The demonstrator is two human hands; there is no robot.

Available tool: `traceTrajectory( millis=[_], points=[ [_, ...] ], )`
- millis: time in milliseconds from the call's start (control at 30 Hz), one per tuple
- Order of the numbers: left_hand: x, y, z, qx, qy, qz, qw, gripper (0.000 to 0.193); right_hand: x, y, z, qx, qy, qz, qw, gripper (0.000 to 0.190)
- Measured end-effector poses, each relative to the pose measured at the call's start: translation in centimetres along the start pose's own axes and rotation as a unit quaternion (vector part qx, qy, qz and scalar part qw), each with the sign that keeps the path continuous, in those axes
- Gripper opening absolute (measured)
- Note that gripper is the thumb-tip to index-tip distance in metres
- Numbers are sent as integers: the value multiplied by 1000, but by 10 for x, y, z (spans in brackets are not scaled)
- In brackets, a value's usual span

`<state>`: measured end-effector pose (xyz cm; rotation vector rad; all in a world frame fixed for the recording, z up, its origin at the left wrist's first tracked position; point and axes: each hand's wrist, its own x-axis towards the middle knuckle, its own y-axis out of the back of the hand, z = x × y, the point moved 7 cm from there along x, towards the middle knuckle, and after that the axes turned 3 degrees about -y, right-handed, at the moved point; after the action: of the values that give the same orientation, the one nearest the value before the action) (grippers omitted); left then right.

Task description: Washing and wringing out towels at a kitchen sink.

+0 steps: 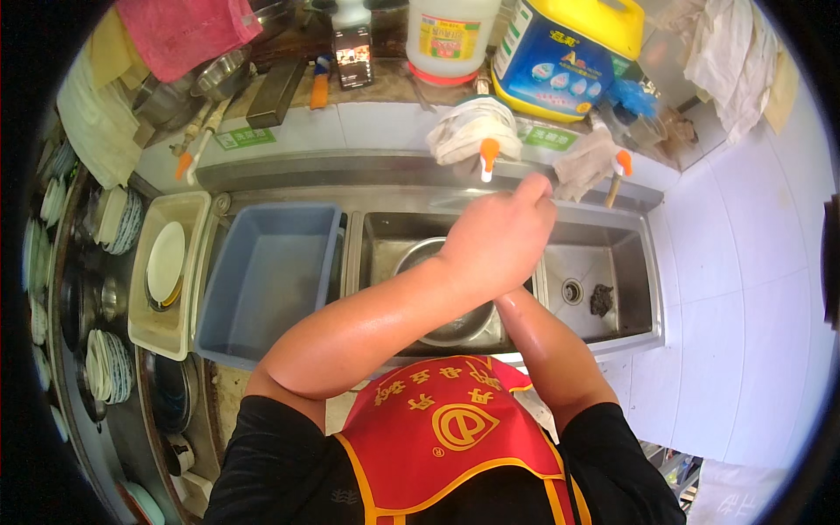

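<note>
My left hand (505, 230) is raised over the sink with its fingers curled, its back towards me. Whether it grips anything is hidden. My right forearm (551, 354) runs up beneath the left wrist, and the right hand is out of sight behind the left one. Below both arms, a round metal basin (469, 331) stands in the middle sink compartment (377, 230), partly covered by my left forearm. Just beyond the left hand is a tap with an orange handle (488, 149), wrapped in pale cloth (459, 134).
Left of the middle compartment sits a blue-grey plastic tub (262, 282), then a beige tub (147, 328) with plates. The right compartment (623, 249) holds a dark scouring pad (600, 300). A yellow-blue jug (558, 65), white bucket (449, 39) and phone (354, 59) line the ledge.
</note>
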<state>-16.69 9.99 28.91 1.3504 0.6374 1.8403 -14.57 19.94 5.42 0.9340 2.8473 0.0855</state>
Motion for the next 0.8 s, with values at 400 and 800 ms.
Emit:
traceTrajectory(
  millis=[400, 800],
  points=[
    [-9, 9, -39, -62, 114, -6, 991, 28, -3, 7, 10, -39, -41, 11, 998, 41],
    [-104, -35, -179, -152, 352, -59, 922, 38, -13, 34, -80, 120, -53, 52, 990, 48]
  ],
)
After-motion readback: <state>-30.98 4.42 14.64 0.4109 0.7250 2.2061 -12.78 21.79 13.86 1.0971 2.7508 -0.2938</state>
